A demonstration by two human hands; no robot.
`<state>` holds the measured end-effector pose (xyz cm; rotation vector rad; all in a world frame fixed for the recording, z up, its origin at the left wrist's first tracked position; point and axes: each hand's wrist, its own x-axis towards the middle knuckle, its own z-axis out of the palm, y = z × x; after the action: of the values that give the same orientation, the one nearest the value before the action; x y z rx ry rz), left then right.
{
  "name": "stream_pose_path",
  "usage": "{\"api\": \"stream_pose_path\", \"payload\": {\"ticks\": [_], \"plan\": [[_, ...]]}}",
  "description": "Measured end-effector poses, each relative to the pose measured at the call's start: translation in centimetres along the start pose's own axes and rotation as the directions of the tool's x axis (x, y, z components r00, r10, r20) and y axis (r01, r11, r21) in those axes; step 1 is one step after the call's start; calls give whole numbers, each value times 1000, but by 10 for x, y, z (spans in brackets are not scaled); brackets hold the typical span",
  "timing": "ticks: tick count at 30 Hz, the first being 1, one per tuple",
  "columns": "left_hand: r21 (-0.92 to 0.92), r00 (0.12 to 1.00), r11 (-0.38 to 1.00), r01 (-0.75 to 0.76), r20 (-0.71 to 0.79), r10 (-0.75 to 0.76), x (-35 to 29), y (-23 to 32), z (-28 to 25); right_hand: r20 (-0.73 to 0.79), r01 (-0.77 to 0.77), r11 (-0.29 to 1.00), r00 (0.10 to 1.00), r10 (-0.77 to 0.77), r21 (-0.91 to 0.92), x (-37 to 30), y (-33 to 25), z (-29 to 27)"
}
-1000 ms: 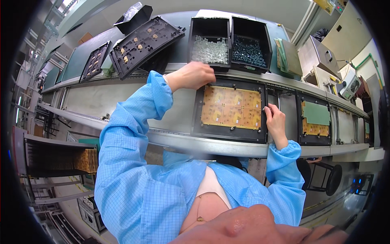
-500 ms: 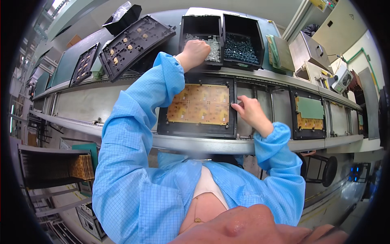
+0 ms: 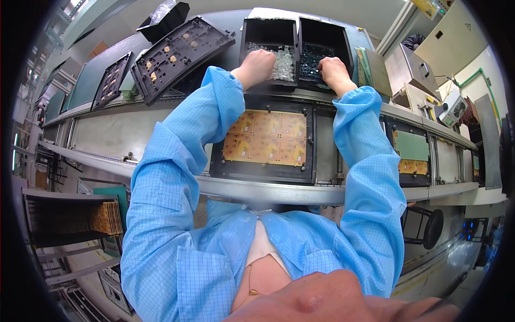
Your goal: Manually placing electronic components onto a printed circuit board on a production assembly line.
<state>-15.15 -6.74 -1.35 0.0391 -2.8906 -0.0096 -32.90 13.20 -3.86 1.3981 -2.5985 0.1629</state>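
My left hand (image 3: pixel 256 68) is at the front left of a black bin (image 3: pixel 270 33) that holds small clear, whitish parts (image 3: pixel 284 63). Its fingers are curled closed and their tips are hidden, so anything in them does not show. Over the neighbouring black bin (image 3: pixel 323 36), among small dark blue parts (image 3: pixel 311 59), is my right hand (image 3: pixel 336 74), fingers bent together; what they pinch, if anything, cannot be made out. Below both hands, a yellow-brown circuit board panel (image 3: pixel 265 138) lies flat in a black frame (image 3: pixel 262 170) on the conveyor line.
A black fixture plate (image 3: pixel 179 58) leans at the upper left, beside a smaller one (image 3: pixel 111 80). To the right, another frame carries a board under a green sheet (image 3: pixel 411 145). A metal rail (image 3: pixel 268 191) runs along the near side. A rack of boards (image 3: pixel 107 217) stands lower left.
My right hand has moved up and away from beside the framed board to the bin of dark blue parts. My left hand has shifted slightly within the clear-part bin.
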Motion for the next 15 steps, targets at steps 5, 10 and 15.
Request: {"api": "stream_pose_path", "payload": {"ticks": [5, 10, 15], "plan": [[27, 992, 996, -84, -95, 86, 3, -10, 4, -60, -45, 999, 997, 45, 3, 2, -2, -13], [-7, 972, 995, -103, -211, 99, 18, -2, 13, -233, 12, 978, 972, 38, 210, -10, 1, -17], [55, 984, 993, 101, 143, -108, 35, -2, 12, -295, 56, 830, 946, 134, 555, -57, -16, -42]]}}
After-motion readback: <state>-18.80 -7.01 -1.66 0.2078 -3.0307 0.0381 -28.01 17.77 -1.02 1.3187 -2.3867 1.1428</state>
